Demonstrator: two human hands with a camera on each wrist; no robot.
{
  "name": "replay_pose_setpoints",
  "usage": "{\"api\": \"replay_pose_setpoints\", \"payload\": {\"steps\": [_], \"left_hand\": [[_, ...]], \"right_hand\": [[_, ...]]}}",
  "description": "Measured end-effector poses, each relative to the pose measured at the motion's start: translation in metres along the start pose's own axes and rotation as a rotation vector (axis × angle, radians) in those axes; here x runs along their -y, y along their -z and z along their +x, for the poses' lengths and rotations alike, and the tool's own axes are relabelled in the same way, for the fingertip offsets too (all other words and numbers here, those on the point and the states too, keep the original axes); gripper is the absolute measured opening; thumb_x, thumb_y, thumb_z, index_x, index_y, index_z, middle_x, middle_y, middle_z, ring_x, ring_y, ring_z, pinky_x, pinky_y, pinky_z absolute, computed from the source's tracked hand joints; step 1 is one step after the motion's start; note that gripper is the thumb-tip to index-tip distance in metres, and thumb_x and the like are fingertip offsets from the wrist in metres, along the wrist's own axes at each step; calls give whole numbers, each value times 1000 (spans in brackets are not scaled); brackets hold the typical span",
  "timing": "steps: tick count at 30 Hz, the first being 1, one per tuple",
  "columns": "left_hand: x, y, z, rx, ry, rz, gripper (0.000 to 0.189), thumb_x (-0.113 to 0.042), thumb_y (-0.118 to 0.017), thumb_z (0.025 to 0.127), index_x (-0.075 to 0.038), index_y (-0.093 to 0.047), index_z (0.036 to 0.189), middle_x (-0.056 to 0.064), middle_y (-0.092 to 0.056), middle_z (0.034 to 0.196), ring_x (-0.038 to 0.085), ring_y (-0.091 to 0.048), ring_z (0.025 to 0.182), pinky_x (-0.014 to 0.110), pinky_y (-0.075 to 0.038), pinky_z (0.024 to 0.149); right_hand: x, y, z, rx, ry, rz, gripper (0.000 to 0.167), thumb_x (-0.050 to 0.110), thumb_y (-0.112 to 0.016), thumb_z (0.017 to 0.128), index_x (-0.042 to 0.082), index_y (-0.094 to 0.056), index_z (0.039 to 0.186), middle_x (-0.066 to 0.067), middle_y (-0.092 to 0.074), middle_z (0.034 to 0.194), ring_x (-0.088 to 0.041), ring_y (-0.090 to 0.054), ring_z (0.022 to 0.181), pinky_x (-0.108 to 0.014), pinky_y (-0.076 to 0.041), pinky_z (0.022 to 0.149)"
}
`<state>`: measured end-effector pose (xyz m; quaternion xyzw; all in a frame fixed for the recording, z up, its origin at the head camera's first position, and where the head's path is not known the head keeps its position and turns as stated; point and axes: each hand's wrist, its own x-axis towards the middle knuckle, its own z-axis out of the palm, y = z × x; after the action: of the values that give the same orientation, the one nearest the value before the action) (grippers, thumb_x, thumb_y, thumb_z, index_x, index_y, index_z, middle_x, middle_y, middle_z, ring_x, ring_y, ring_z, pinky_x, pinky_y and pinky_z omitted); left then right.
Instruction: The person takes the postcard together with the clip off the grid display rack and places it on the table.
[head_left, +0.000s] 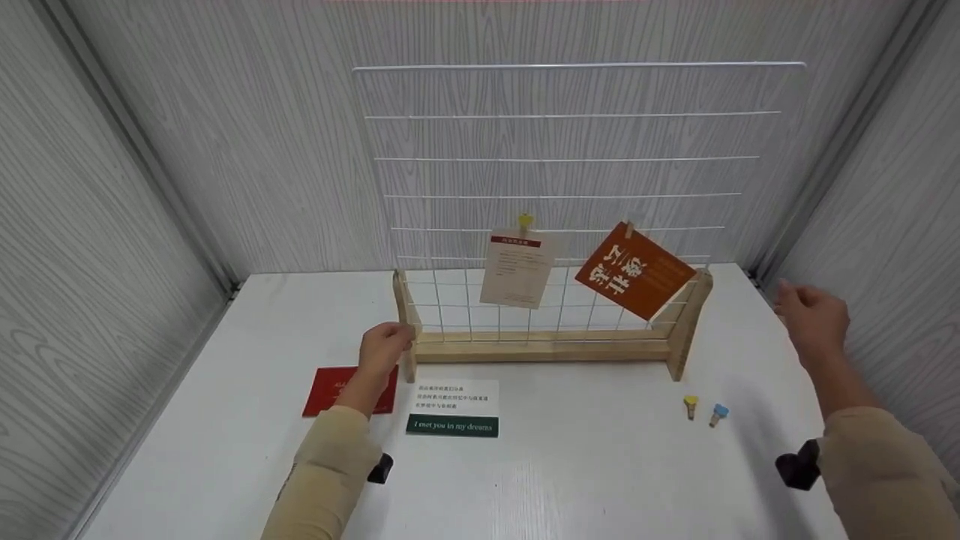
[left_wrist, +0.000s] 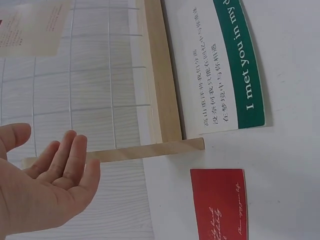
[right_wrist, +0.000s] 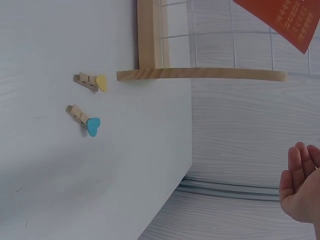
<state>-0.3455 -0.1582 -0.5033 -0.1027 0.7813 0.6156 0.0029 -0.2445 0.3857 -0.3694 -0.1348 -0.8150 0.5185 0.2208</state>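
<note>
My left hand [head_left: 385, 346] is beside the left wooden end of a wire grid rack [head_left: 544, 351], holding nothing. In the left wrist view its fingers are loosely bent and the thumb stands apart. To the right of the rack my right hand [head_left: 816, 319] is raised, nothing in it, fingers relaxed. A cream printed card [head_left: 517, 274] hangs from the grid by a clothespin with a yellow top [head_left: 526, 220]. Right of it an orange card [head_left: 637, 271] hangs tilted from another clothespin [head_left: 629, 229].
A red card [head_left: 330, 388] lies partly behind the left forearm. Next to it is a white-and-green card [head_left: 454, 425] reading "I met you in my dreams". At the front right lie a yellow heart clothespin [right_wrist: 100, 83] and a blue heart clothespin [right_wrist: 93, 126]. Grey wood-grain panels enclose the table.
</note>
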Motion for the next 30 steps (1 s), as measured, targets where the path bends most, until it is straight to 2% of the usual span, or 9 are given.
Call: {"api": "replay_pose_setpoints", "payload": {"steps": [3,4,10,11,13,18,22,25,30], "left_hand": [[-1,-1,1,10,-11,-19,38,-39,-59,79,-9,-60,102,5,-56,100,19,-53,91,50,-39,77],[9,-3,11,15,-28,-33,36,-37,-59,79,-10,-60,101,5,-57,99,18,-53,90,49,-39,77],[-51,-3,-41,17,-79,-36,31,-21,-54,84,2,-56,105,15,-54,103,27,-51,95,40,-37,86],[-74,-2,-63,3,-66,-21,32,-21,-55,84,3,-55,105,16,-54,103,27,-51,95,40,-36,86],[-85,-2,-72,5,-71,-31,31,-19,-55,84,3,-55,105,16,-55,103,27,-51,95,39,-36,86],[-89,-5,-73,18,-56,-42,29,-19,-55,84,2,-55,105,14,-56,101,25,-51,95,38,-37,85],[-89,-10,-72,30,-44,-72,29,-18,-56,84,2,-55,105,15,-56,103,26,-51,97,37,-39,84],[-94,-14,-73,30,-54,-88,28,-17,-56,83,2,-55,104,16,-56,102,25,-51,96,36,-40,82],[-102,-22,-73,28,-94,-88,29,-18,-57,83,2,-56,104,14,-56,101,24,-51,94,36,-41,81]], "right_hand": [[7,-5,2,-3,23,-26,47,35,-49,85,-7,-54,106,18,-53,73,4,-53,70,-11,-39,62],[10,-6,2,-1,29,-35,48,35,-49,85,-8,-53,108,18,-53,74,4,-53,71,-11,-39,62],[26,-12,3,26,49,-48,55,37,-48,85,-11,-50,112,12,-54,81,2,-50,77,-11,-40,64],[30,-14,3,36,51,-32,55,36,-47,86,-12,-48,113,11,-54,82,2,-50,78,-10,-40,66],[37,-17,3,54,58,-14,55,35,-48,86,-12,-47,114,9,-54,84,0,-50,80,-10,-40,67],[52,-27,4,60,97,-26,49,35,-47,87,-8,-52,111,8,-54,83,-3,-52,80,-12,-41,67],[61,-36,4,50,146,-46,47,35,-47,87,-6,-54,106,-1,-57,86,-3,-53,79,-14,-41,70],[68,-40,3,44,192,-80,48,37,-46,87,-7,-54,105,-5,-57,88,-3,-53,77,-19,-41,71],[81,-47,2,41,239,-52,44,35,-48,86,-7,-57,101,0,-57,83,-1,-54,73,-19,-41,68]]}}
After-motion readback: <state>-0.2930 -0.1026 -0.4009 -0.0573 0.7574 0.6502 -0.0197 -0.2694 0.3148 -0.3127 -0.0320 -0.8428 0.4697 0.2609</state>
